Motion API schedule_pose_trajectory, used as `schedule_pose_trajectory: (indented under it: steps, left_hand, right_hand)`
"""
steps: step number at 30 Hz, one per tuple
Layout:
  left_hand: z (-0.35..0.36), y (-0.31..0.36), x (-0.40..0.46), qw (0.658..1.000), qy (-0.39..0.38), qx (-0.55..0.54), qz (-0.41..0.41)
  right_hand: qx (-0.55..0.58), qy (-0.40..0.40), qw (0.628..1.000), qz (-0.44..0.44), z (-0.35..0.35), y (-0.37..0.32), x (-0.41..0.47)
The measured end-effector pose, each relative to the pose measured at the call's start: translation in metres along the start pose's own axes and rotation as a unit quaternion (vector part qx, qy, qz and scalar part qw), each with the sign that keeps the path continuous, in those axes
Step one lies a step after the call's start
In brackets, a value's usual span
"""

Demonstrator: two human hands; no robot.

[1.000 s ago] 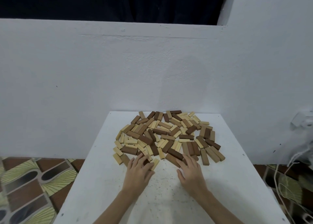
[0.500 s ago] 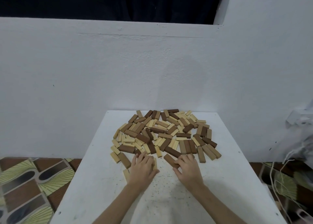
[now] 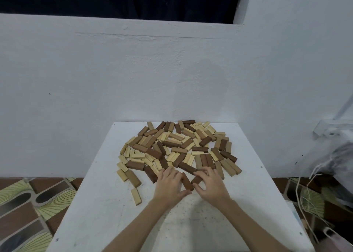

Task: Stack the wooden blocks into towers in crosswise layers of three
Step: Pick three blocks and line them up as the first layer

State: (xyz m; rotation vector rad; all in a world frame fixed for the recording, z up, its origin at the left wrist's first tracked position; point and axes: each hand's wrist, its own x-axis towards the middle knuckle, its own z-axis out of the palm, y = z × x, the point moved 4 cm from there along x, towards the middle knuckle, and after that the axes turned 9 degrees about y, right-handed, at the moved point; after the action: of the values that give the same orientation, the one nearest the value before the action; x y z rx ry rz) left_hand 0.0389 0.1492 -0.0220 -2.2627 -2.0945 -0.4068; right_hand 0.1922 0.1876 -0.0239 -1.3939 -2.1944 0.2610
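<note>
A flat pile of light and dark wooden blocks point(image 3: 177, 146) covers the far half of the white table point(image 3: 107, 213). No tower stands. My left hand point(image 3: 169, 187) lies at the pile's near edge, its fingers fairly straight against the side of a dark brown block point(image 3: 187, 182), with the thumb just below that block's near end. My right hand point(image 3: 211, 187) is beside it, and its curled fingers and thumb pinch another dark brown block point(image 3: 196, 179). The two dark blocks meet in a V between my hands.
A single light block point(image 3: 136, 196) lies apart at the front left, near a tan block point(image 3: 133, 178). A white wall rises behind the table. Patterned floor tiles point(image 3: 28, 204) show on the left. Plastic bags and cords point(image 3: 328, 166) hang on the right.
Both hands have drawn closer together at the pile's near edge, pulling two dark blocks out between them. One light block now lies alone at the front left.
</note>
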Motion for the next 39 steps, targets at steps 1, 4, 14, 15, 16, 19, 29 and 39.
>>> schedule_pose_trajectory:
  steps: [1, 4, 14, 15, 16, 19, 29, 39]
  left_hand:
    - [0.000, 0.000, 0.000, 1.000, -0.002, -0.006, -0.002]
    - [-0.001, -0.001, -0.002, 0.999, -0.011, -0.038, -0.004]
    - [-0.011, -0.014, -0.010, 0.992, -0.065, -0.106, -0.026]
    - [-0.011, -0.015, -0.011, 0.991, -0.067, -0.109, -0.028]
    - [-0.011, -0.017, -0.012, 0.991, -0.068, -0.111, -0.029]
    - [-0.008, -0.025, -0.015, 0.990, -0.071, -0.118, -0.028]
    - [-0.004, -0.019, -0.008, 0.975, -0.075, -0.211, -0.008]
    - [0.001, -0.014, -0.007, 0.982, -0.055, -0.181, -0.006]
  right_hand:
    - [0.006, -0.011, 1.000, 0.009, 0.000, 0.000, -0.001]
    - [0.056, -0.028, 0.997, 0.048, 0.001, 0.003, -0.006]
    - [0.170, -0.092, 0.976, 0.098, 0.002, -0.020, -0.010]
    - [0.177, -0.099, 0.974, 0.097, 0.004, -0.024, -0.010]
    - [0.184, -0.106, 0.973, 0.093, 0.006, -0.029, -0.010]
    - [0.190, -0.114, 0.970, 0.098, 0.008, -0.036, -0.008]
    - [0.026, -0.053, 0.996, 0.072, -0.002, -0.029, 0.020]
    - [0.052, -0.057, 0.987, 0.140, 0.004, -0.025, 0.004]
